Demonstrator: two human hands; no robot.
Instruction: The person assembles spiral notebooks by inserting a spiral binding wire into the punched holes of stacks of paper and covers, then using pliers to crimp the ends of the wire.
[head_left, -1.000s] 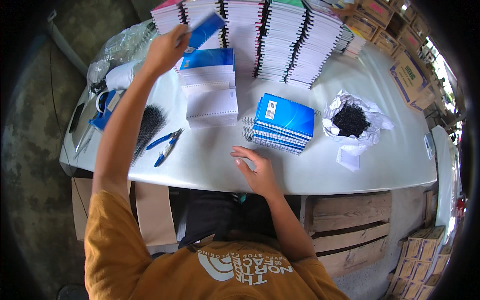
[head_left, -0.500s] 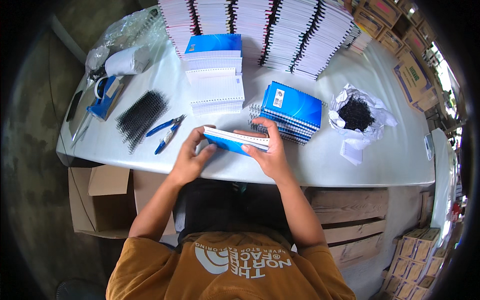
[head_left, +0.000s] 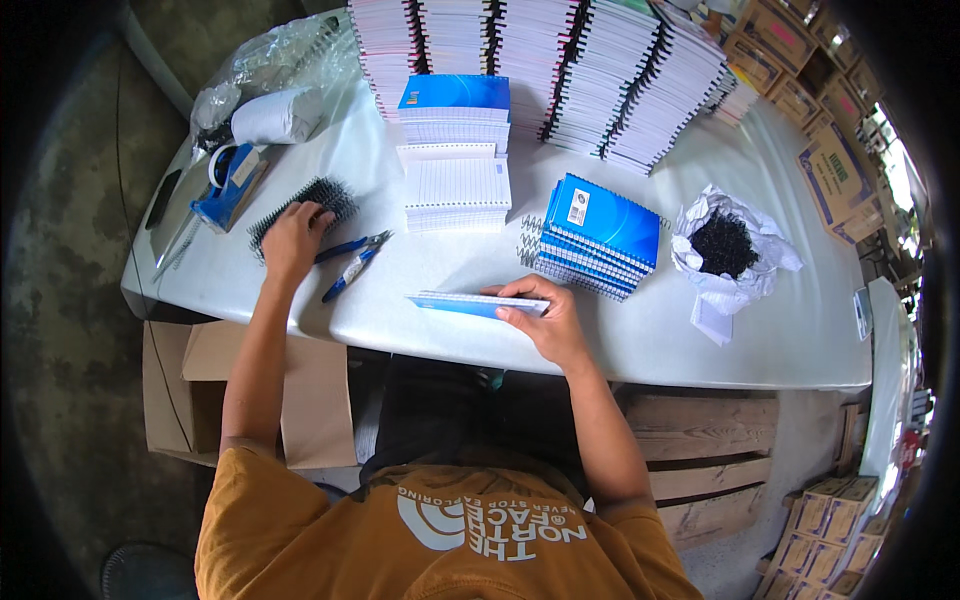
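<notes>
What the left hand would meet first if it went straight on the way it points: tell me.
Most likely the black spiral binding coils, spread beneath and just beyond the left hand. Its fingers may be touching them; the view from above leaves that depth unclear.

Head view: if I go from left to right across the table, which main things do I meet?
Black flat rectangular object, blue tape dispenser, dark wire-coil bundle at the left hand, blue-handled pliers, stack of white lined paper, stack of blue spiral notebooks, crumpled white paper holding black pieces.
</notes>
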